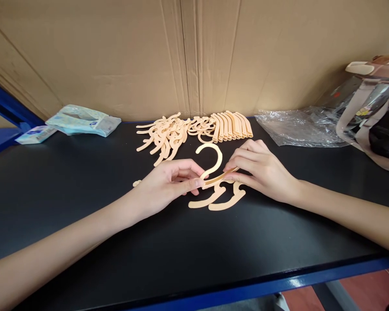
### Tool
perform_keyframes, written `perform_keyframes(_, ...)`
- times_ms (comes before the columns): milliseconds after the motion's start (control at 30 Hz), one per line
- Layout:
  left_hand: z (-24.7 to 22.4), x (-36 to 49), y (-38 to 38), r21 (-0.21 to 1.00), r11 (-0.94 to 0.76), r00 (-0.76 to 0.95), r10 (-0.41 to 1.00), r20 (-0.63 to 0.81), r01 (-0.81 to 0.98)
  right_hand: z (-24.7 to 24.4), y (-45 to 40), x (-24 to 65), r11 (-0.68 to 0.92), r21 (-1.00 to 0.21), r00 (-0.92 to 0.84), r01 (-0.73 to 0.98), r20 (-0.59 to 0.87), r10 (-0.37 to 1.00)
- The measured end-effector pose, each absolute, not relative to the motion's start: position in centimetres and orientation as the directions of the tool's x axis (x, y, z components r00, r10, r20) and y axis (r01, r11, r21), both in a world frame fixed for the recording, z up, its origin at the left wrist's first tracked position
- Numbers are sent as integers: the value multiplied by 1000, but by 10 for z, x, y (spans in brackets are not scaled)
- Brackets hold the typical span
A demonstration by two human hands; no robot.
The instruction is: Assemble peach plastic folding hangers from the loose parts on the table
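A cream plastic hanger piece with a large hook point(219, 157) is held between both hands above the black table. My left hand point(173, 183) pinches it at the base of the hook. The fingers of my right hand point(257, 170) close round its arm on the right side. Just below the hands, two curved cream pieces point(227, 204) lie on the table. Behind them is a loose pile of similar pieces point(165, 136), and to its right a neat row of nested pieces point(231, 126). A small cream bit point(136, 183) shows beside my left wrist.
Two tissue packs point(81, 121) lie at the back left. Clear plastic wrap point(298, 127) and a bottle with a strap point(369, 103) are at the back right. Cardboard point(116, 56) stands behind the black table point(181, 259), which has a blue front edge.
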State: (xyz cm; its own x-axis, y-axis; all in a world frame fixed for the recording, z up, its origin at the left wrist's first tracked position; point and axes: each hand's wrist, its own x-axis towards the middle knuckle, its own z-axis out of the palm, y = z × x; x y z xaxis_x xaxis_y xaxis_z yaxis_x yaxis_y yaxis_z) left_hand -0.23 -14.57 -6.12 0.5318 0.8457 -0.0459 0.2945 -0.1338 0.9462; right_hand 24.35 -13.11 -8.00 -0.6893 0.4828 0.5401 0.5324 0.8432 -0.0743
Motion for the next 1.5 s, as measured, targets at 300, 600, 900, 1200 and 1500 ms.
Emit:
perform_keyframes(300,-59,4,-155,882,-230,453,891,20,412,-78,-130,243,831,-12,-708,557,515,482)
perform_keyframes(600,-57,2,-157,810,-288,435,899,45,511,-79,-131,243,806,-87,-692,585,464,553)
perform_keyframes(900,-59,1,-159,793,-335,432,896,101,509,-80,-132,243,790,-62,-666,610,499,554)
perform_keyframes(1200,-62,0,-162,784,-335,424,900,101,523,-80,-131,243,794,-73,-664,603,506,550)
perform_keyframes(1500,-68,1,-162,816,-324,415,903,115,480,-74,-138,243,691,92,-518,717,733,441)
